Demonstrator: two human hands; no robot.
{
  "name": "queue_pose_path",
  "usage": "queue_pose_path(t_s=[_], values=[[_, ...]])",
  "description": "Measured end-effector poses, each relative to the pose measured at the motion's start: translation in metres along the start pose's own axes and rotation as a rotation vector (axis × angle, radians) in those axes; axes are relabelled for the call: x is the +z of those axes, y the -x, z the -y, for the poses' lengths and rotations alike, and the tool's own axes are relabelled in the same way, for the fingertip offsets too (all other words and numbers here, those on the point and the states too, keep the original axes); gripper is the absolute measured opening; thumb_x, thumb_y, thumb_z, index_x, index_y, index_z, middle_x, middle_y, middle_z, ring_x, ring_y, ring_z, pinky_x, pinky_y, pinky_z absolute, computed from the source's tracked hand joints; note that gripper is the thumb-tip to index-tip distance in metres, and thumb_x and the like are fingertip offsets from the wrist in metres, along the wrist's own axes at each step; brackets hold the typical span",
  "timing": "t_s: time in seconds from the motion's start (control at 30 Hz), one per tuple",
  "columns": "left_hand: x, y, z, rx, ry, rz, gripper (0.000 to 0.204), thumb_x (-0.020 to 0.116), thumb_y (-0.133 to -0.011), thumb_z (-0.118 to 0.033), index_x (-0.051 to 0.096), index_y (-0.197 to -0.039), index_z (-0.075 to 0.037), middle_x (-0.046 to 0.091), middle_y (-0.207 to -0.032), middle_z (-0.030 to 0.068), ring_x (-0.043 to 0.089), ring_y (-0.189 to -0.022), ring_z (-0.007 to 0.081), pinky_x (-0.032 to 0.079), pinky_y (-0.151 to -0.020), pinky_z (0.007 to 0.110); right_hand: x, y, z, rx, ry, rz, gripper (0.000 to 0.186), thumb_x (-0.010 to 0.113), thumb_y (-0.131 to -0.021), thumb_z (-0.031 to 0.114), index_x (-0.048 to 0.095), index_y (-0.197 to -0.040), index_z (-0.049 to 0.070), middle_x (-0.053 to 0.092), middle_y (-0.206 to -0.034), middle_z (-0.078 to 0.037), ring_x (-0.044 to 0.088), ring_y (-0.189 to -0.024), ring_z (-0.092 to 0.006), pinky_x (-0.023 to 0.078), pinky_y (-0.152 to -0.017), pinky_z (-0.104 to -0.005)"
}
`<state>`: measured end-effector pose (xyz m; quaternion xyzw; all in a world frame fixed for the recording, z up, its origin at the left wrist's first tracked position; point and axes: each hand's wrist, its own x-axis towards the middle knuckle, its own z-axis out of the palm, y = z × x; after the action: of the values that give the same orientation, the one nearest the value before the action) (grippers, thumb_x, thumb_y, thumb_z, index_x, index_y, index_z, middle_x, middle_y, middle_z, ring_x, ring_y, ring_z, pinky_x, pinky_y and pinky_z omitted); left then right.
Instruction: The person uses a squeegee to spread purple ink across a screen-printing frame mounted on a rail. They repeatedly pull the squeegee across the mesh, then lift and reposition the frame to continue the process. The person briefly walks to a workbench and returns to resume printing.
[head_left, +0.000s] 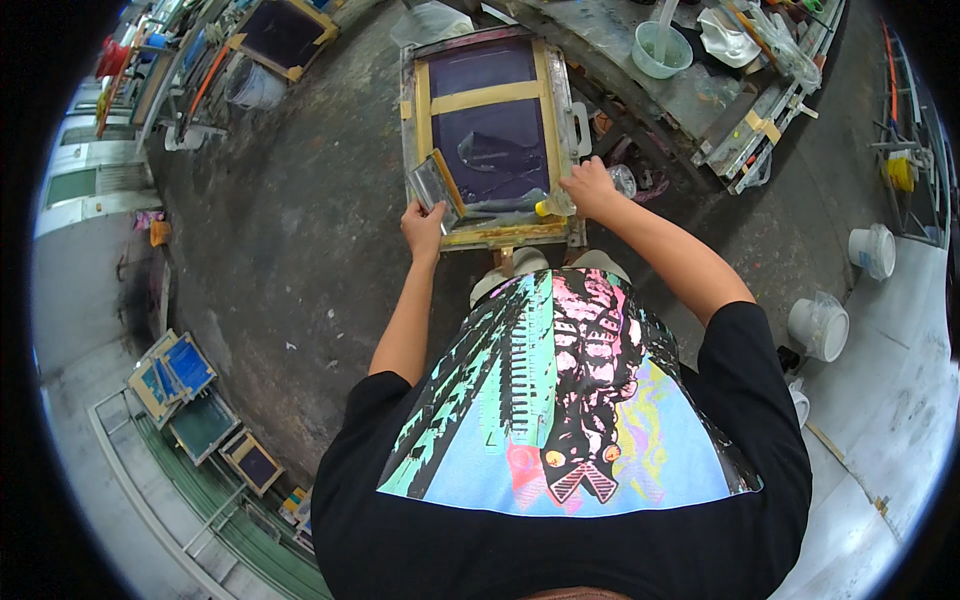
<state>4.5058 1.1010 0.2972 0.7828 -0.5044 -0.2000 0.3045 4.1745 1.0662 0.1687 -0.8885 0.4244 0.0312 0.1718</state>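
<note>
A framed printing screen (pixel 490 140) with dark purple mesh and tan tape lies in front of me. My left hand (pixel 424 228) grips a squeegee (pixel 436 187) with a metallic body and a yellowish edge, tilted over the screen's near left corner. At the near right side, my right hand (pixel 590 188) is closed round a clear bottle (pixel 562 203). Its yellow tip points left over the screen's near edge. A glossy wet-looking streak runs along the near end of the mesh, and a shiny patch shows mid-screen.
A cluttered worktable (pixel 610 30) stands at the far right, with a translucent tub (pixel 662 50) on it. White buckets (pixel 818 327) line the right wall. More framed screens (pixel 205 425) lean at the lower left, and one dark screen (pixel 283 38) stands at the far left.
</note>
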Motion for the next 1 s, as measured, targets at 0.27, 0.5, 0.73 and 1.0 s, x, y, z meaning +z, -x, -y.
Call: queue_pose_path(t_s=[0.27,0.5,0.73,1.0], values=[[-0.014,0.018,-0.002,-0.060,0.027,-0.024,0.022,0.079,-0.084,-0.009,0.074,-0.101,0.004,0.074,-0.087,0.0049,0.065,-0.077,0.0107,0.051,-0.072,0.031,-0.016,-0.014,0.021,-0.022,0.092,-0.028,0.025,0.075,-0.083,0.022,0.072,-0.108,0.020,0.072,-0.098,-0.004,0.068,-0.102,-0.0228,0.045,-0.083,-0.0406],[-0.012,0.003,0.006,0.031,-0.287,-0.065,0.032,0.080,-0.080,-0.022,0.075,-0.103,0.001,0.076,-0.084,0.0100,0.070,-0.075,0.0175,0.053,-0.072,0.036,0.004,0.002,0.005,-0.041,-0.050,-0.163,0.019,0.072,-0.086,0.022,0.074,-0.105,0.018,0.071,-0.093,-0.002,0.067,-0.099,-0.0244,0.045,-0.083,-0.0424],[0.073,0.018,-0.003,0.037,-0.144,0.116,0.034,0.080,-0.079,-0.027,0.076,-0.101,-0.002,0.077,-0.085,0.0125,0.073,-0.075,0.0213,0.054,-0.071,0.037,0.008,0.051,-0.011,0.122,-0.183,-0.322,0.070,0.093,-0.062,0.036,0.065,-0.124,0.023,0.059,-0.105,-0.004,0.060,-0.104,-0.0226,0.043,-0.085,-0.0404],[0.138,0.032,-0.016,0.031,0.007,0.316,0.032,0.082,-0.080,-0.024,0.076,-0.102,-0.001,0.076,-0.081,0.0092,0.069,-0.070,0.0145,0.053,-0.066,0.034,-0.005,0.110,-0.014,0.352,-0.603,-0.499,0.073,0.091,-0.066,0.037,0.063,-0.133,0.026,0.060,-0.106,-0.006,0.063,-0.103,-0.0294,0.050,-0.087,-0.0446]])
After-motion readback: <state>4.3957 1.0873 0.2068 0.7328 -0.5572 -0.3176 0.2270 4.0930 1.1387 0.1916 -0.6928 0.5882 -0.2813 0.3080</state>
